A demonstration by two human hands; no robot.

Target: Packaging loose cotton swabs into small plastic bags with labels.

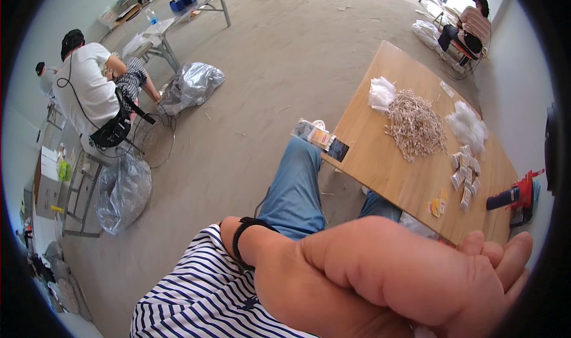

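My left hand [404, 272] fills the lower right, very close up, with a black band round its wrist. Its fingers are curled in beside the thumb, and whatever they hold is hidden. My right hand is out of sight. Behind the hand stands a wooden table [372, 153] bearing a heap of cotton swabs [416, 127]. Clear plastic bags [382, 93] lie at the heap's left, more clear bags [467, 126] at its right. Nearer me are several small white packs [466, 174] and some yellow cards [438, 204].
A packet with a yellow label [321, 137] and a dark flat object [338, 149] lie at the table's left corner, by my knee. A dark blue cylinder [503, 199] rests at the right edge. People sit at left and far right, with large clear sacks [124, 189] on the floor.
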